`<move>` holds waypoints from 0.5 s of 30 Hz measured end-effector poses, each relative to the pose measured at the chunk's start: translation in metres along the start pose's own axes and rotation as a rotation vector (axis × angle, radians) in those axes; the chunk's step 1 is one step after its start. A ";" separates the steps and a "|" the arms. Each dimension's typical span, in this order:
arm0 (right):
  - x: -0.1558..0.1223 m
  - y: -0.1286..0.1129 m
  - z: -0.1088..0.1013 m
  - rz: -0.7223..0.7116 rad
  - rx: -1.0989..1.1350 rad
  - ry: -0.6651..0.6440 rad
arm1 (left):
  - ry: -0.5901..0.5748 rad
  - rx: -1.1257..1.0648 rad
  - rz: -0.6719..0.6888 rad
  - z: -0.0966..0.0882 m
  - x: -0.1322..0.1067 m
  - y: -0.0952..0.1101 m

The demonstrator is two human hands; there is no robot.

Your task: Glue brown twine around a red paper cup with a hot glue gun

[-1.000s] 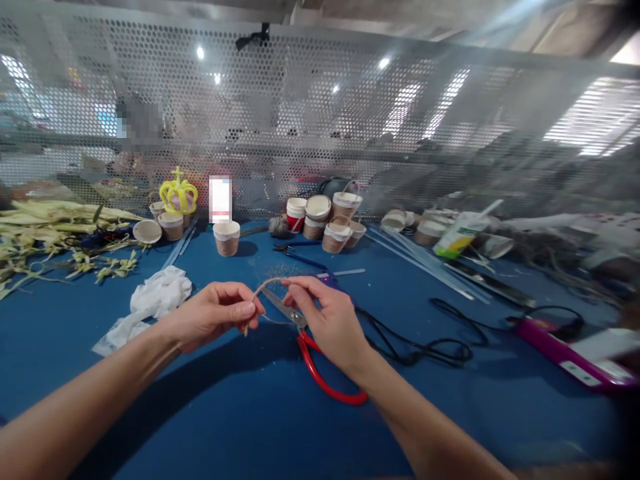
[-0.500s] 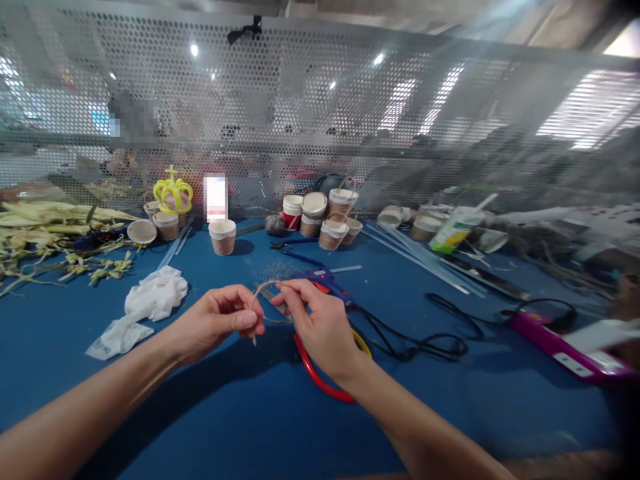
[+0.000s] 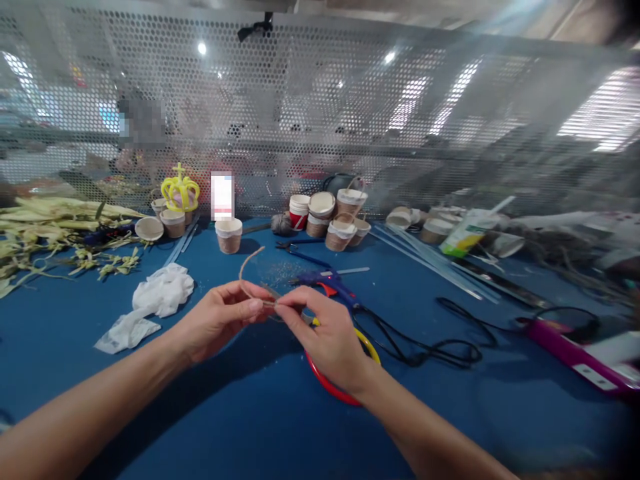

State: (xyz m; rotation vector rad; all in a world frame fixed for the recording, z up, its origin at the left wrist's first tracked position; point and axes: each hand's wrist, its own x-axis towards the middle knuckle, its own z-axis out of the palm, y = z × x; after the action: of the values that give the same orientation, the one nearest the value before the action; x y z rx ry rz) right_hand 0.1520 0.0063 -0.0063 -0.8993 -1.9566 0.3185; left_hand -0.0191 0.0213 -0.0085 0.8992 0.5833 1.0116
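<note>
A thin length of brown twine [image 3: 242, 272] is pinched between my two hands, one end curling up above the left fingers. My left hand [image 3: 223, 317] is closed, thumb and fingertips gripping the twine. Close beside it, my right hand [image 3: 323, 333] pinches the same twine with thumb and forefinger. Under the right hand lie scissors with red and yellow handles [image 3: 373, 350], partly hidden by that hand. A blue glue gun [image 3: 333, 283] rests just beyond the right hand. Pliers [image 3: 305, 252] with dark blue handles lie farther back.
White-rimmed paper cups [image 3: 340, 235] cluster at the back, with a single cup [image 3: 229, 237] before a phone. Crumpled white tissue [image 3: 163, 291] lies left, near dried husks [image 3: 65, 220]. Clear glue sticks [image 3: 430, 257], a black cord [image 3: 425, 350] and a purple power strip [image 3: 575, 357] occupy the right.
My hands have drawn closer together on the twine. The loop is smaller, and a loose end now points upward instead of hanging below the left fingers. The view has shifted slightly.
</note>
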 end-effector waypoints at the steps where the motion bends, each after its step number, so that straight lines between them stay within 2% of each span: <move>1: 0.002 0.000 -0.003 -0.012 -0.008 -0.040 | -0.018 -0.002 -0.006 -0.002 0.001 0.004; 4: 0.007 0.002 -0.012 -0.020 0.015 -0.189 | 0.003 -0.011 -0.007 -0.008 0.006 0.014; 6: 0.008 0.002 -0.015 0.057 0.097 -0.227 | 0.022 -0.006 0.006 -0.011 0.008 0.018; 8: 0.008 0.001 -0.014 0.228 0.312 -0.200 | 0.000 -0.008 0.019 -0.011 0.008 0.017; 11: 0.006 -0.003 -0.008 0.496 0.799 -0.147 | -0.062 -0.024 0.025 -0.007 0.005 0.015; 13: 0.006 -0.005 -0.005 0.598 1.030 -0.131 | -0.075 -0.036 0.031 -0.003 0.002 0.013; 15: 0.006 -0.005 -0.003 0.654 1.126 -0.088 | -0.076 -0.050 0.023 0.000 0.000 0.013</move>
State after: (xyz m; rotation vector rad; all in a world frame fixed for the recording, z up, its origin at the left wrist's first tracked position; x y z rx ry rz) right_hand 0.1508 0.0068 0.0022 -0.6919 -1.1478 1.6439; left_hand -0.0248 0.0242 0.0023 0.8977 0.4829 1.0038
